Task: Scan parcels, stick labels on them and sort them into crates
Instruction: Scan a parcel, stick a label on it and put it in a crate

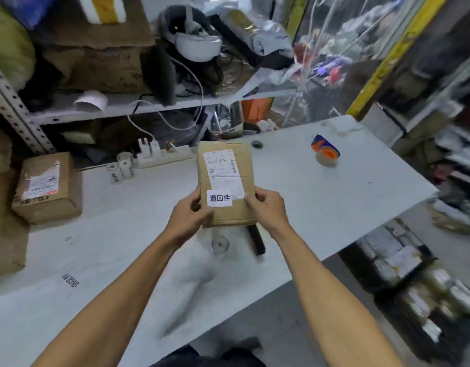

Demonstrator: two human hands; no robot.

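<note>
Evidently light and stiff, the flat cardboard parcel (226, 181) is held above the white surface (308, 197), left hand (190, 215) and right hand (265, 205) each pinching a near edge beside the white label (219, 198); gripping those edges suits it.

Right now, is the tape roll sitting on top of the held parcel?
No: the tape roll lies on the white table, apart to the right of the parcel held by both hands.

Even, diffuse overhead light; scene moderately bright. Soft forearm shadows on white table (308, 186). Wide-angle bending at edges. Motion blur lower right and over the shelf (149, 104) clutter; centre fairly sharp.
</note>
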